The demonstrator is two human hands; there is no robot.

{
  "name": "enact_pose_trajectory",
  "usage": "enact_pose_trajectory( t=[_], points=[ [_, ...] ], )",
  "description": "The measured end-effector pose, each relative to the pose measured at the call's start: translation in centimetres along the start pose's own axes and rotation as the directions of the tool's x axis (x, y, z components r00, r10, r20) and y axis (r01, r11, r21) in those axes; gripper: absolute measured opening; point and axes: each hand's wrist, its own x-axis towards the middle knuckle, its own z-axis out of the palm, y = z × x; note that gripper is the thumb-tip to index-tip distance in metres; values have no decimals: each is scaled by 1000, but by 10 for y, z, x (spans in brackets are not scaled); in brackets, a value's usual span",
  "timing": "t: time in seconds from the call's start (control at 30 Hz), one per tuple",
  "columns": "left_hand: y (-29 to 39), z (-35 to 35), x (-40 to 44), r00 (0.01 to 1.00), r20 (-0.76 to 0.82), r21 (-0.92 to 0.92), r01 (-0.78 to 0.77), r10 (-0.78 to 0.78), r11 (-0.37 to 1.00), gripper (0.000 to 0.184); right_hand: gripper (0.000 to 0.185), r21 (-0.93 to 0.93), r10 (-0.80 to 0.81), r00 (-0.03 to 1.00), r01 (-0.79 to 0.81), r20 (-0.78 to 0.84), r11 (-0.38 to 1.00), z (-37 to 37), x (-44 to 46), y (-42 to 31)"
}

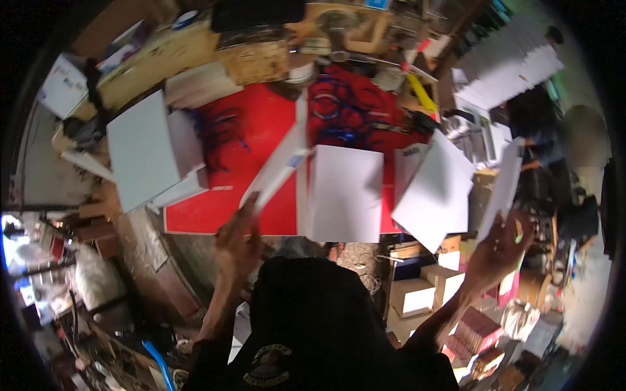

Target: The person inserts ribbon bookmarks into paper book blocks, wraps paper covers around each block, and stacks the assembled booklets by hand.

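Observation:
My left hand (240, 238) is closed on the lower end of a white paper booklet (277, 171), held edge-on and slanted over the red work surface (195, 220). At the right, my right hand (503, 246) grips the bottom of a white sheet (501, 189), raised and tilted beside the table. Between the hands, a blank white sheet (347, 195) lies near the front edge. Right of it is a slightly fanned pile of white sheets (435, 195). A larger pile of white paper (145, 151) sits at the left.
Tangled blue cords (345, 107) lie at the back of the red surface, near a yellow-handled tool (422, 93). Stacked white paper (508, 73) stands at the back right. Cardboard boxes (416, 298) are below the table's front edge. Another person (546, 146) is at the far right.

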Motion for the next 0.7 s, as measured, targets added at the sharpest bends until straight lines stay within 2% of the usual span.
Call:
enact_pose_trajectory(
  t=[0.03, 0.07, 0.1, 0.13, 0.17, 0.2, 0.23, 0.37, 0.43, 0.47, 0.5, 0.53, 0.57, 0.6, 0.63, 0.7],
  points=[
    [10, -2, 10, 989, -18, 13, -149, 149, 989, 27, 37, 42, 31, 998, -34, 56, 999, 18, -9, 14],
    [15, -3, 17, 990, -21, 25, -140, 141, 990, 27, 35, 111, 156, 975, -174, 158, 978, 45, -26, 31],
    [21, -2, 24, 957, -60, -45, -286, 284, 957, 26, 34, 93, 280, 914, -319, 293, 943, 66, -45, 50],
    [27, 0, 31, 900, -112, -114, -432, 421, 894, 25, 33, -56, 327, 845, -336, 422, 940, 80, -65, 62],
    [30, 4, 35, 846, -200, -173, -526, 494, 833, 26, 39, -238, 276, 822, -177, 498, 955, 84, -77, 65],
    [34, 3, 38, 822, -188, -170, -567, 538, 806, 26, 46, -383, 223, 790, 15, 570, 924, 89, -89, 67],
    [39, 1, 40, 797, -173, -167, -603, 578, 780, 26, 50, -251, 184, 773, -34, 607, 968, 83, -87, 48],
    [55, 2, 46, 772, -172, -247, -635, 612, 732, 23, 62, 41, 55, 741, -110, 669, 993, 65, -93, 33],
    [67, 4, 47, 845, -177, -404, -530, 504, 746, 22, 69, 293, 38, 739, -314, 672, 903, 64, -109, 27],
    [78, 9, 55, 875, -249, -482, -485, 416, 730, 21, 73, 404, 82, 742, -450, 665, 796, 65, -110, 19],
    [89, 8, 61, 877, -240, -494, -479, 416, 725, 21, 66, 448, 128, 737, -529, 664, 720, 63, -104, 11],
    [99, 3, 67, 964, -118, -637, -257, 237, 727, 22, 60, 492, 174, 730, -597, 661, 633, 61, -96, -1],
    [109, 1, 73, 998, 30, -735, -19, 61, 678, 23, 53, 522, 215, 658, -721, 722, 455, 55, -82, -11],
    [121, 3, 81, 998, 33, -734, -15, 57, 679, 23, 34, 671, 212, 793, -599, 571, 437, 57, -70, -19],
    [134, 8, 90, 994, 106, -867, 104, -24, 487, 23, 22, 737, 219, 826, -563, 520, 374, 54, -53, -27],
    [136, 11, 110, 977, 198, -941, 214, -84, 263, 23, 23, 688, 363, 885, -459, 293, 562, 39, -26, -44]
  ],
)
